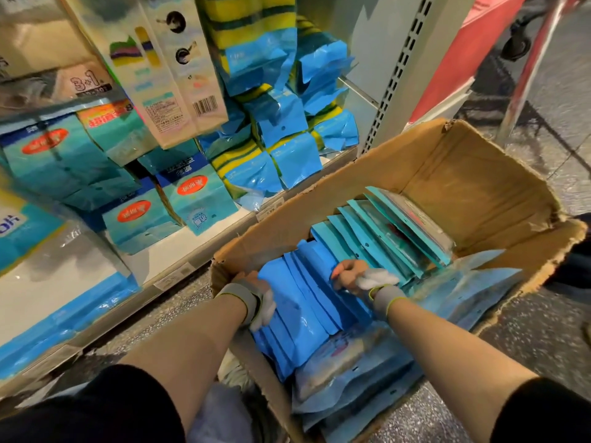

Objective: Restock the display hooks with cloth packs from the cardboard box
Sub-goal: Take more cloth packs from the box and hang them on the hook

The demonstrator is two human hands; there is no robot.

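An open cardboard box [473,174] stands on the floor, filled with blue cloth packs [307,302] standing on edge and teal packs [393,231] further back. My left hand [256,298], in a grey glove, clasps the left side of the blue bundle. On the bundle's right side, my right hand [361,278] grips the tops of the packs. Flat packs [351,378] lie at the box's near end. Blue and yellow-striped packs [275,116] hang on the display to the upper left.
A low shelf [198,251] with teal boxed packs [192,199] and price tags runs along the left. A white slotted upright [393,75] stands behind the box. A red cart with a wheel [515,46] is at the top right. Speckled floor surrounds the box.
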